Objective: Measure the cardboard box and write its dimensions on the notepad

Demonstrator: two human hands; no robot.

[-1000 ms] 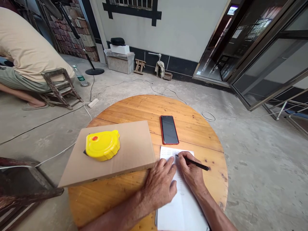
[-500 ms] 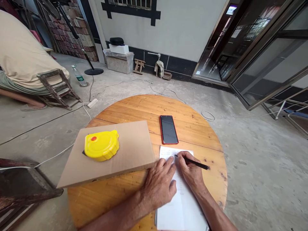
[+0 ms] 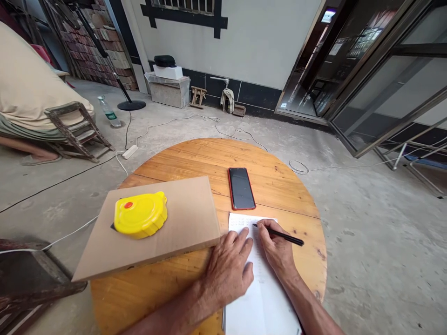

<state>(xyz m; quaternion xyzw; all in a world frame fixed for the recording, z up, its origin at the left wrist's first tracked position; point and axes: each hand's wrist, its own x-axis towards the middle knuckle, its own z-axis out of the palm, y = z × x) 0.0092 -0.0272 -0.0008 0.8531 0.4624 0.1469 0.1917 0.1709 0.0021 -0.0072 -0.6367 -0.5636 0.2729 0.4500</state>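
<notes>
My right hand [image 3: 277,249] grips a black pen [image 3: 288,237], its tip at the lines of small handwriting near the top of a white sheet of paper [image 3: 260,302]. Flat across the paper's left edge lies my left hand [image 3: 230,263], fingers spread and holding nothing. Beyond the paper is a phone [image 3: 241,188] with a dark screen and a red case. A yellow tape measure [image 3: 140,215] with an orange-red button rests on a flat cardboard box [image 3: 190,204] to the left of my left hand.
Everything sits on a round wooden table [image 3: 289,186]. Wooden chairs [image 3: 78,130] stand on the left, near a person in a light garment [image 3: 38,83]. A water bottle [image 3: 109,111], a power strip [image 3: 130,152] and loose cables lie about the concrete floor [image 3: 377,232].
The view has shifted slightly, so most things sit a little further left. The pen stays at the written lines, with a little more handwriting visible. My left hand keeps its place on the paper.
</notes>
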